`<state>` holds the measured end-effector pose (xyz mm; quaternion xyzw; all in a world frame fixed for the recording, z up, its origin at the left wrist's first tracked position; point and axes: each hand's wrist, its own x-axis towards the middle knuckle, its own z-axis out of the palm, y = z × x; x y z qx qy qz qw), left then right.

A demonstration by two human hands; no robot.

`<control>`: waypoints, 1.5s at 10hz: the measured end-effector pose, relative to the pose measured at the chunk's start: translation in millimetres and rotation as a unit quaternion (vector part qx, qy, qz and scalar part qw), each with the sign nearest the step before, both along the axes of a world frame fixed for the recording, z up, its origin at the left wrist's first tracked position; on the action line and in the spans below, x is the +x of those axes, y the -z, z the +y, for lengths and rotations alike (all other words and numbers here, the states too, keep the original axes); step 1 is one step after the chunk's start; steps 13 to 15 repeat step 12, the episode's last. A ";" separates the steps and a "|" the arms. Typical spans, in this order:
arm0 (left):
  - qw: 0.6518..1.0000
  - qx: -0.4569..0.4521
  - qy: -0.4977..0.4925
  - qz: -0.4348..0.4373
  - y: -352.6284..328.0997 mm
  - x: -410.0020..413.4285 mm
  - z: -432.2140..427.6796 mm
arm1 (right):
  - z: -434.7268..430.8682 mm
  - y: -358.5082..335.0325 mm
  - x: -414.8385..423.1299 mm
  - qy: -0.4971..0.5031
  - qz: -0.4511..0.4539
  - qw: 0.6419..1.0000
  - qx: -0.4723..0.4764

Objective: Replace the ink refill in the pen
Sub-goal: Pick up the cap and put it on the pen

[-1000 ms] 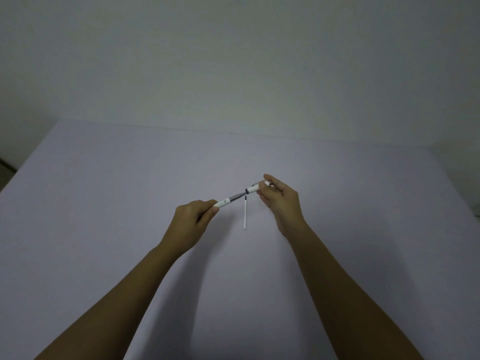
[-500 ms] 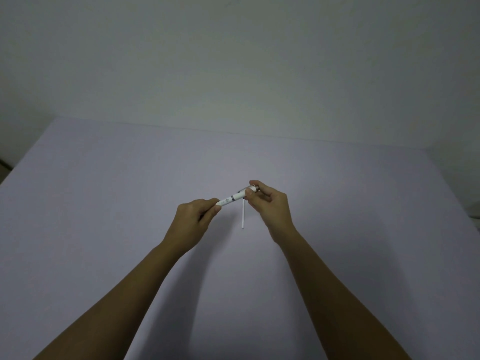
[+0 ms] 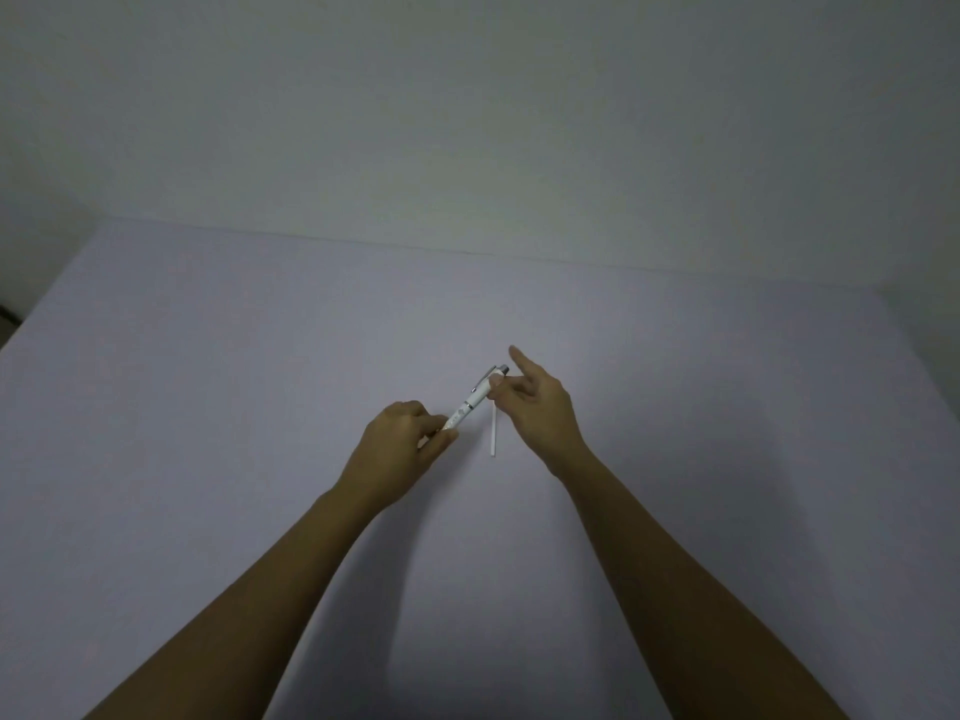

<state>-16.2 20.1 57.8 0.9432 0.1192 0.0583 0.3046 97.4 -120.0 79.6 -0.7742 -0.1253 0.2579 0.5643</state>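
While the left hand [image 3: 400,444] pinches the pen [image 3: 475,400] at its low end, right hand [image 3: 535,407] fingers spread, thumb on top end; loose refill [image 3: 493,431] lies on table [image 3: 208,381] just beside; light, thin, prob bendy, so grip mid-shaft w/ fingertips

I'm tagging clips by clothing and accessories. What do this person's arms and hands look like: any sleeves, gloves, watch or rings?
Both forearms are bare for their whole visible length; no sleeve shows. The left hand and the right hand wear no gloves. No watch, bracelet or ring is visible, though the dim picture could hide a thin ring.
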 end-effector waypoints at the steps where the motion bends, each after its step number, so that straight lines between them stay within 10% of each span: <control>1: 0.995 -0.044 -0.066 0.065 25.4 8.9 -6.1 | -1.6 23.7 10.0 -0.013 -0.029 0.994 -0.107; 7: 0.950 -0.161 -0.265 0.028 88.1 45.1 -48.0 | -32.5 134.7 -0.5 -0.106 -0.272 0.879 -0.378; 15: 0.934 -0.206 -0.292 0.022 71.5 47.5 -51.3 | -32.7 122.3 4.3 -0.142 -0.240 0.880 -0.385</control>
